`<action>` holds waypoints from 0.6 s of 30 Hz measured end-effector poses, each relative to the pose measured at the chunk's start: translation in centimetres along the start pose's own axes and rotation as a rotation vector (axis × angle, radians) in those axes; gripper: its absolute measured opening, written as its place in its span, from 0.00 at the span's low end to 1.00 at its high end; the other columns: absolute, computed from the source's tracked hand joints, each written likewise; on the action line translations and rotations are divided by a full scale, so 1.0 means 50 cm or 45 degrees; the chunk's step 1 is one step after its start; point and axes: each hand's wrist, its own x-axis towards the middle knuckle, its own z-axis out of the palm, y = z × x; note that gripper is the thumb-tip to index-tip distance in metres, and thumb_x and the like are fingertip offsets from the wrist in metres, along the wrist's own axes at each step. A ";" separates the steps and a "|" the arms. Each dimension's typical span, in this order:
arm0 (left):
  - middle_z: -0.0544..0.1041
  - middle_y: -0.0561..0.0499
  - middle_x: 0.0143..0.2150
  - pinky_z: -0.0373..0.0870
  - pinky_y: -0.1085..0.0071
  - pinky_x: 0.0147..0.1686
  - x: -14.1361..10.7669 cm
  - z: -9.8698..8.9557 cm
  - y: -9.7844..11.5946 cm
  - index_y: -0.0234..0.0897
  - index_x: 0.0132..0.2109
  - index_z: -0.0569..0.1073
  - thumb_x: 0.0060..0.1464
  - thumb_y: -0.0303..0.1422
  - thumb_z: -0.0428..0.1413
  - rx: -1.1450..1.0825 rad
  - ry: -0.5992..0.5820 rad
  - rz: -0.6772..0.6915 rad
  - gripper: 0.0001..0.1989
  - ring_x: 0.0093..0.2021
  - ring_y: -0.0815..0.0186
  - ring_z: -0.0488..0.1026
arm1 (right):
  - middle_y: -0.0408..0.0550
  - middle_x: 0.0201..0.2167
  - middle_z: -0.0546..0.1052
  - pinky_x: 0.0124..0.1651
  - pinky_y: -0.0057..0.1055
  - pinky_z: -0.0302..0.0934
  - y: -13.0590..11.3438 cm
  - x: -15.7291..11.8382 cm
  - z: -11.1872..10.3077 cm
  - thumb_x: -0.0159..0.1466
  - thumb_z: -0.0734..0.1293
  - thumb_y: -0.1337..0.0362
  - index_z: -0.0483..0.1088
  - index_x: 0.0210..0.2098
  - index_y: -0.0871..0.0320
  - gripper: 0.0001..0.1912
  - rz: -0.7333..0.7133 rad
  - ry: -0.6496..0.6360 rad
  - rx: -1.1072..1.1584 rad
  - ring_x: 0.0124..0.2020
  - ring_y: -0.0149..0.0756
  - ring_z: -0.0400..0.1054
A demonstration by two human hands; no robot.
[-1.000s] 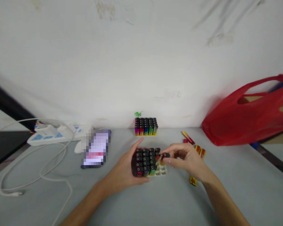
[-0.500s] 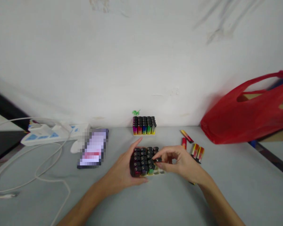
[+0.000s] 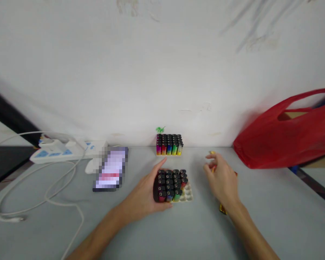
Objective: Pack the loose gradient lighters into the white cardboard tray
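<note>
My left hand (image 3: 143, 193) is wrapped round the left side of a pale tray (image 3: 189, 196) packed with upright black-topped lighters (image 3: 169, 187). Its thumb and fingers lie along the far and near sides. Bare sockets show at the tray's right front corner. Over the loose lighters on the right is my right hand (image 3: 222, 180), with thumb and forefinger apart and nothing visible between them. It hides most of those lighters; the end of one gold lighter (image 3: 223, 209) shows below the wrist.
A second block of colourful lighters (image 3: 169, 145) stands against the wall. At left lie a phone (image 3: 112, 169), a power strip (image 3: 67, 153) and a looping white cable (image 3: 78, 209). A red plastic bag (image 3: 281, 133) rests at the right rear.
My right hand has left the tray and moved right to the loose lighters. A red lighter now stands in the tray's right column. The left hand keeps its hold.
</note>
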 end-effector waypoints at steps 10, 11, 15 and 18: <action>0.75 0.40 0.70 0.74 0.50 0.66 -0.001 0.001 0.003 0.47 0.83 0.48 0.48 0.30 0.76 0.012 0.025 -0.026 0.64 0.63 0.46 0.79 | 0.68 0.53 0.78 0.54 0.49 0.67 0.037 0.002 0.016 0.75 0.63 0.67 0.72 0.62 0.63 0.18 -0.085 -0.047 -0.653 0.54 0.62 0.75; 0.76 0.41 0.69 0.74 0.50 0.66 -0.001 0.001 0.004 0.47 0.83 0.48 0.48 0.29 0.76 0.007 0.024 -0.025 0.64 0.63 0.46 0.79 | 0.68 0.55 0.77 0.58 0.50 0.66 0.039 0.002 0.021 0.74 0.63 0.68 0.72 0.62 0.63 0.19 -0.132 -0.062 -0.552 0.57 0.62 0.74; 0.77 0.43 0.67 0.76 0.53 0.64 -0.001 -0.001 0.006 0.49 0.82 0.48 0.49 0.29 0.76 0.025 0.020 -0.026 0.64 0.63 0.47 0.79 | 0.65 0.55 0.74 0.61 0.48 0.68 0.036 -0.008 0.038 0.75 0.64 0.67 0.70 0.64 0.62 0.20 -0.319 -0.226 -0.277 0.56 0.56 0.74; 0.78 0.44 0.66 0.76 0.54 0.63 0.000 -0.002 0.005 0.49 0.82 0.49 0.48 0.29 0.77 0.037 0.029 -0.036 0.65 0.62 0.47 0.79 | 0.60 0.52 0.72 0.57 0.44 0.70 0.022 -0.021 0.042 0.76 0.61 0.70 0.73 0.62 0.60 0.18 -0.388 -0.342 -0.184 0.50 0.51 0.75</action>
